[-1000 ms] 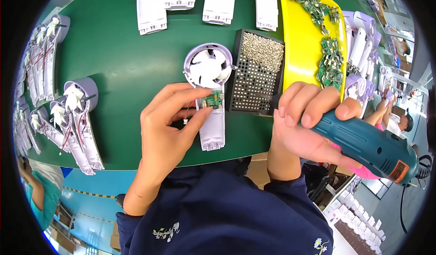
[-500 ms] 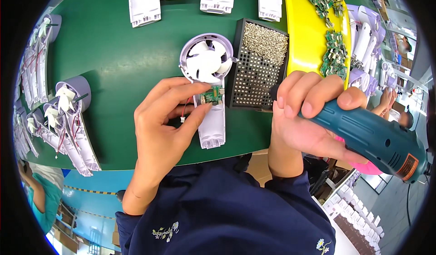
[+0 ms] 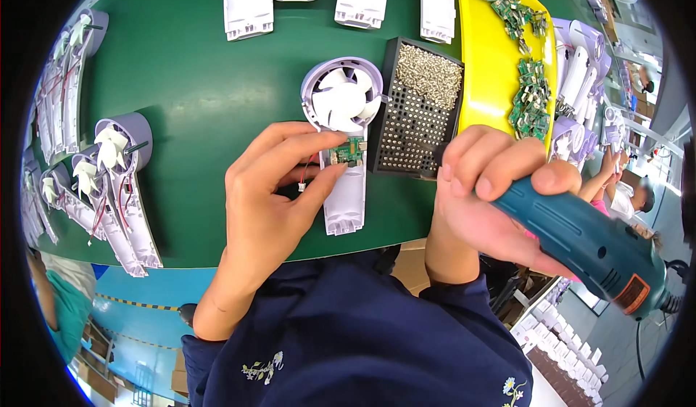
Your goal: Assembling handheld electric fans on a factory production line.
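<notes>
A pale lilac handheld-fan housing (image 3: 345, 207) lies on the table in front of me, its round end with a white fan blade (image 3: 341, 106) pointing away. My left hand (image 3: 268, 189) pinches a small green circuit board (image 3: 351, 152) between thumb and fingers, at the top of the housing's handle. A red wire with a white plug (image 3: 301, 186) hangs beside those fingers. My right hand (image 3: 482, 200) is wrapped around a teal electric screwdriver (image 3: 580, 236), its rear end toward the lower right. The screwdriver's tip sits near the screw tray's lower right corner, mostly hidden by my fingers.
The black screw tray (image 3: 378, 146) holds loose and upright screws. Right of it, a yellow tray (image 3: 482, 80) carries piles of circuit boards. White housing parts (image 3: 248, 4) line the far side; fan assemblies (image 3: 119, 160) lie at left. Other people are at the far right and lower left.
The view has shifted a little, moving the table things slightly right. The screwdriver's rear end has dipped lower. My left hand keeps its pinch on the circuit board.
</notes>
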Demonstrator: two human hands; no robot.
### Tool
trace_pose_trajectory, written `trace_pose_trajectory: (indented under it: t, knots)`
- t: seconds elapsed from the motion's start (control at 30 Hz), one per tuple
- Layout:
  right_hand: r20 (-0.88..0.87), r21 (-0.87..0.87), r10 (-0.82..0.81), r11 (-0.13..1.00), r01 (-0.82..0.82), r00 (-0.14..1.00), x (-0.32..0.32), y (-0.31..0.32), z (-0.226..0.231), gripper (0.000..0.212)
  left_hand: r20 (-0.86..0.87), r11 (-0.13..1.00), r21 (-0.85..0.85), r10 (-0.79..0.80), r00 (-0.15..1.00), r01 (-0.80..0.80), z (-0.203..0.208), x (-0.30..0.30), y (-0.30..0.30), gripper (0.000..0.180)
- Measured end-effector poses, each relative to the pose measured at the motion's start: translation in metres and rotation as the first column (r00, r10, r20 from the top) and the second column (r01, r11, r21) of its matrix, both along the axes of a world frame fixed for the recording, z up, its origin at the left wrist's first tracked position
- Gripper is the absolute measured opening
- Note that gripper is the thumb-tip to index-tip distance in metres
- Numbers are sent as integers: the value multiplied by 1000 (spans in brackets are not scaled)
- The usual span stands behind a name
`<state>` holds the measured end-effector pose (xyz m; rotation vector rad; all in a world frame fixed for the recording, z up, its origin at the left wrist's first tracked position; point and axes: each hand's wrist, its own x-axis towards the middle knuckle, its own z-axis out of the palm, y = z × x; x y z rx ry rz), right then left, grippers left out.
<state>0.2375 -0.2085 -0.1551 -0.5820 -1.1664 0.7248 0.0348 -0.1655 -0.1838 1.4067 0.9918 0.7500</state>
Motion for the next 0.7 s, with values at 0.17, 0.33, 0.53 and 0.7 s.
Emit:
trace_pose_trajectory:
  t: [0.17,0.33,0.53,0.7]
  knots:
    - [47,30,-69,997,68,997,-8,1,18,70,-7,1000,29,5,1000,-4,-2,-1,2,30]
    - [38,-6,-9,1000,9,999,-33,2,25,59,-11,997,77,-6,1000,7,-5,-2,2,31]
    - [13,-28,3,1000,-3,1000,-49,8,20,61,14,996,86,0,1000,-1,-2,-1,3,32]
    - [16,-76,-4,997,6,1000,-49,8,15,66,-17,997,60,-43,999,44,-2,-4,3,31]
